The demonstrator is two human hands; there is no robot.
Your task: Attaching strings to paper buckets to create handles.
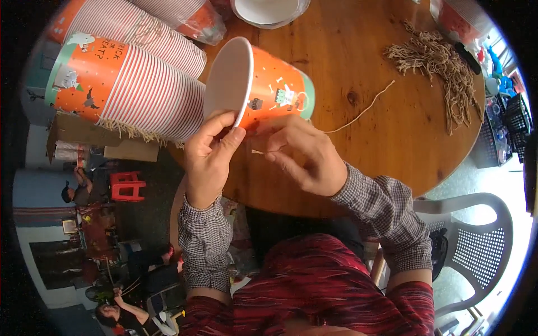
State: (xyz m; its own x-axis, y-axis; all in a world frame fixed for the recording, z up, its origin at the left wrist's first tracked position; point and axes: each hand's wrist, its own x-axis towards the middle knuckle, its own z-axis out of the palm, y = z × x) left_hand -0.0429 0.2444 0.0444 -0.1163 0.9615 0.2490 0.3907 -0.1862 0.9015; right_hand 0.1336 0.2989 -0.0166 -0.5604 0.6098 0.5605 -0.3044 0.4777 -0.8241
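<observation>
An orange paper bucket with a green base band and cartoon figures lies tilted on its side, its white open mouth facing left. My left hand grips its rim, thumb outside and fingers reaching in. Below the bucket's printed wall, my right hand is closed in a pinch on a thin beige cord, whose short frayed end sticks out to the left of the fingers. A longer stretch of cord trails over the table to the right. Where it passes behind the hand and bucket is hidden.
Nested stacks of similar buckets lie at the left, cords showing under the nearer one. On the round wooden table, a heap of cords lies far right. A white bowl-like container stands at the back. A plastic chair is at right; people sit left.
</observation>
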